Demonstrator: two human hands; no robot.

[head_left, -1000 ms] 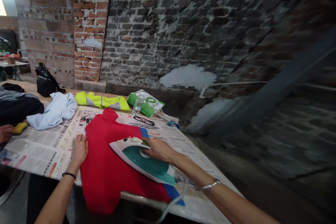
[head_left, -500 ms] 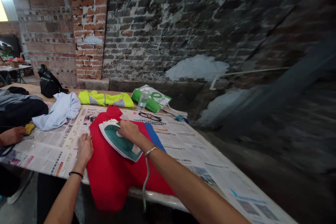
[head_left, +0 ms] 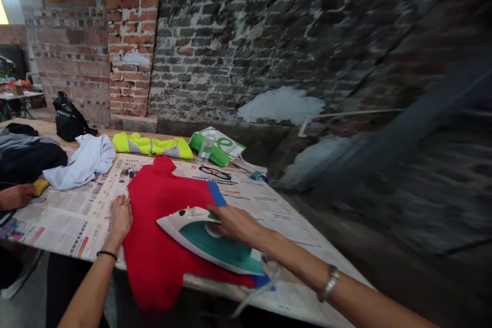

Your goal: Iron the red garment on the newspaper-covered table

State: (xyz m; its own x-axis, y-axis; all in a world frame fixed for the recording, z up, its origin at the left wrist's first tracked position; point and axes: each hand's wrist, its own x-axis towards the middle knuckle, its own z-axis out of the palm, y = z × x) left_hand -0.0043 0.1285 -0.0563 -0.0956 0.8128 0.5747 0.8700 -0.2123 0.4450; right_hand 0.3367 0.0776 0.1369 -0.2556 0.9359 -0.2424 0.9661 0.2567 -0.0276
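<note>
- Teal-and-white plastic steam iron (head_left: pixel 209 238), its smooth pointed shell gripped by the right hand (head_left: pixel 234 224), rests on red felt-like cloth (head_left: pixel 161 246).
- Left hand (head_left: pixel 120 219) lies open and flat on that cloth.
- Crinkled newspaper sheets (head_left: pixel 253 210) spread underneath.
- At twelve o'clock, a neon-yellow reflective vest (head_left: pixel 151 146); at one o'clock, black-framed glasses (head_left: pixel 215 173).
- At nine o'clock, another person's hand (head_left: pixel 15 197).

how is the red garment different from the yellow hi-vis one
The red garment lies spread flat on newspaper, while the yellow hi-vis garment sits bunched in a narrow strip beyond it. The red one has blue trim, the yellow one grey reflective bands. Both are cloth on the same table.
</note>
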